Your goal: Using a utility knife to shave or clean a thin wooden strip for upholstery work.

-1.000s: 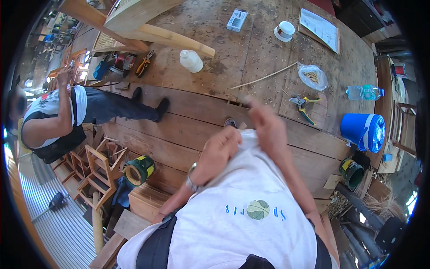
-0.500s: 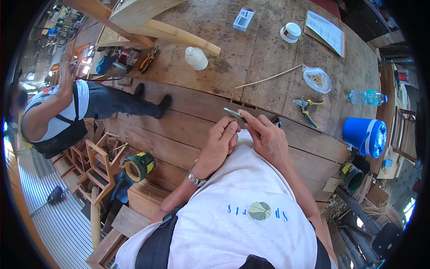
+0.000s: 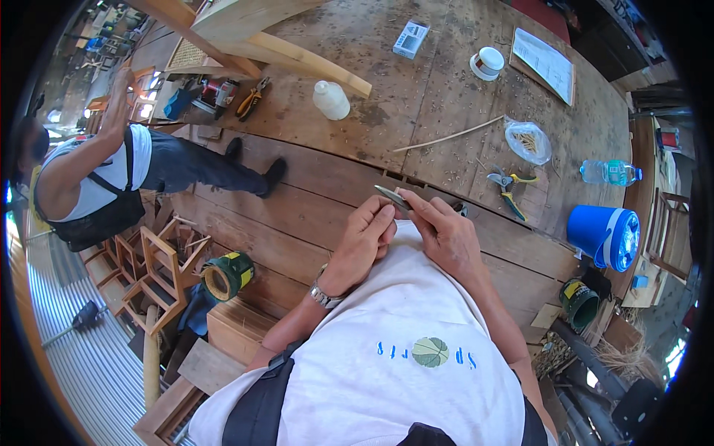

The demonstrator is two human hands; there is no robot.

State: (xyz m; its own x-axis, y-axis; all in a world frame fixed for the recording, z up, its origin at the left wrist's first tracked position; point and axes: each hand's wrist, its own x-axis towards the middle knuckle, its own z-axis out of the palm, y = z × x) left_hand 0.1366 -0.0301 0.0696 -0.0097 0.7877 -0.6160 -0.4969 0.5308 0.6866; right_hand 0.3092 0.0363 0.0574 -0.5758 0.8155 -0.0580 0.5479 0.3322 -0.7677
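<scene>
Close in front of my shirt, my right hand (image 3: 448, 232) is closed around a small knife, its handle hidden in the fingers. The pointed grey blade (image 3: 390, 195) sticks out toward my left hand. My left hand (image 3: 362, 249), with a metal watch (image 3: 325, 298) on its wrist, is closed just beside the blade. Its thumb presses against curled fingers, and whatever lies in them is too small and hidden to tell. On the bench beyond lie yellow-handled pruning shears (image 3: 510, 195), a clear plastic bag of small wooden pegs (image 3: 528, 140) and a thin bent cane strip (image 3: 450, 135).
The wooden bench (image 3: 439, 82) bears a white bottle (image 3: 331, 100), a small box (image 3: 410, 39), a round white tub (image 3: 487, 63), a paper sheet (image 3: 544, 64) and orange-handled pliers (image 3: 253, 99). A water bottle (image 3: 610, 172) and blue bucket (image 3: 604, 232) stand right. Another person (image 3: 97, 178) stands left.
The blade's tip has shifted slightly right and down, while both hands stay close together with the same hold. The whole view has shifted a little; the other person's raised arm has moved slightly.
</scene>
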